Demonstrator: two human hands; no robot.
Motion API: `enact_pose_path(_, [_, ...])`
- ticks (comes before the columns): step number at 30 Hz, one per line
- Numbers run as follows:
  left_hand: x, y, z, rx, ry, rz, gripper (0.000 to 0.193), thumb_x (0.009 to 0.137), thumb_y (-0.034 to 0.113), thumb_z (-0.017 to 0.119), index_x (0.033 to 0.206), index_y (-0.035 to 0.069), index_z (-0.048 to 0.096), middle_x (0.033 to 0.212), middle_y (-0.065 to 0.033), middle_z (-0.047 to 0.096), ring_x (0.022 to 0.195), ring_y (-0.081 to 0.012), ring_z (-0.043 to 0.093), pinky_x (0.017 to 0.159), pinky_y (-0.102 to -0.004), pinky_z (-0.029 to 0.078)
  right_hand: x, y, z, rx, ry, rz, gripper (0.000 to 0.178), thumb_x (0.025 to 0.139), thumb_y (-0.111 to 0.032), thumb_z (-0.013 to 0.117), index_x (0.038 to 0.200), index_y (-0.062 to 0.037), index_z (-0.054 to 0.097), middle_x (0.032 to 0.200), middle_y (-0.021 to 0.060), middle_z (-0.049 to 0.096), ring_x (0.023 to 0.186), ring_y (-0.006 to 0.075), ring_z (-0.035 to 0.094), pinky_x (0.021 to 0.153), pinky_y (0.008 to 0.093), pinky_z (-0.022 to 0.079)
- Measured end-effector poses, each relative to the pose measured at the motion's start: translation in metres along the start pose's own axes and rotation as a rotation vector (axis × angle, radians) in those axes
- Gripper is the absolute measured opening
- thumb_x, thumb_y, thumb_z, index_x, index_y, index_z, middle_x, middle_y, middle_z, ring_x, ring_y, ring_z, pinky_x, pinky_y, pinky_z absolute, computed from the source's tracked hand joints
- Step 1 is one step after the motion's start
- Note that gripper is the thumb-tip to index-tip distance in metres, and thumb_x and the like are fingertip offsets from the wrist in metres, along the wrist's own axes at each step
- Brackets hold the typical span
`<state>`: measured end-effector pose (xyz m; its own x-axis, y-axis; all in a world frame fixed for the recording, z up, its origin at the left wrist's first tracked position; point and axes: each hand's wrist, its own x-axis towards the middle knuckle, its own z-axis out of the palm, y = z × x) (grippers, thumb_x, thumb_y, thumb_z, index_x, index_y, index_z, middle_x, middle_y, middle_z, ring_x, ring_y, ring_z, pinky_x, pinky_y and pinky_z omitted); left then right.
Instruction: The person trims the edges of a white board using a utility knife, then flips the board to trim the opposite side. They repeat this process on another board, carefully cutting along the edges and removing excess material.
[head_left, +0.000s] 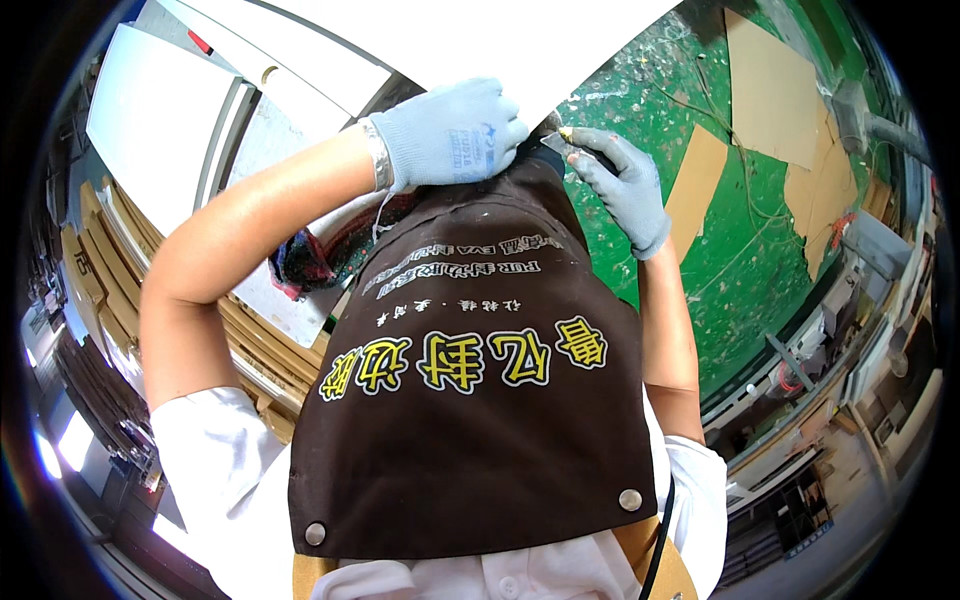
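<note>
A large white board (510, 45) reaches toward me, its near corner just in front of my apron. My left hand (455, 135), in a light grey-blue knit glove, is closed at that corner with its fingers curled by the edge; the palm side is hidden. To the right of the corner, my right hand (625, 185), gloved alike, pinches a small tool (556, 145) with a flat, greyish, translucent-looking piece. The tool's exact kind is too small to tell. It points toward the board's corner.
More white panels (155, 115) stand at the left, above stacked brown boards (105, 235). Cardboard sheets (770, 90) and thin cables (745, 160) lie on the scuffed green floor (720, 300) at right. My brown apron (460, 440) hangs close below my hands.
</note>
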<state>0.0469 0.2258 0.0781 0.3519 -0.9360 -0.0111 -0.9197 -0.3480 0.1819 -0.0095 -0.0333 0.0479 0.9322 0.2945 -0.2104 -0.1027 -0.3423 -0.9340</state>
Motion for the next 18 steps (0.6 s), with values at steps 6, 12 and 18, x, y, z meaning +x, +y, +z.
enact_pose_path(6, [0.023, -0.009, 0.005, -0.158, -0.065, 0.093, 0.016, 0.086, 0.024, 0.061, 0.083, 0.008, 0.060, 0.084, -0.0074, 0.056, 0.082, -0.0243, 0.056, 0.075, -0.0331, 0.050, -0.006, 0.000, 0.001, 0.039, 0.064, 0.042, 0.027, 0.091, -0.014, 0.067, 0.116, -0.0040, 0.070, 0.094, 0.0059, 0.067, 0.077, 0.0094, 0.059, 0.070, 0.0243, 0.049])
enact_pose_path(12, [0.035, -0.026, 0.006, 0.097, -0.033, 0.340, 0.016, 0.086, 0.022, 0.059, 0.079, 0.008, 0.058, 0.083, -0.0078, 0.058, 0.080, -0.0249, 0.057, 0.074, -0.0359, 0.049, -0.006, 0.007, 0.003, 0.022, 0.167, 0.003, 0.026, 0.089, -0.014, 0.069, 0.113, -0.0034, 0.071, 0.102, 0.0087, 0.070, 0.088, 0.0137, 0.064, 0.080, 0.0271, 0.051])
enact_pose_path(18, [0.031, -0.059, 0.010, -0.135, 0.456, -0.196, 0.018, 0.087, 0.024, 0.064, 0.086, 0.007, 0.062, 0.080, -0.0097, 0.058, 0.078, -0.0296, 0.058, 0.073, -0.0391, 0.049, -0.005, 0.009, 0.006, 0.053, 0.192, 0.011, 0.027, 0.089, -0.015, 0.070, 0.114, -0.0036, 0.071, 0.108, 0.0108, 0.071, 0.098, 0.0168, 0.066, 0.089, 0.0298, 0.050])
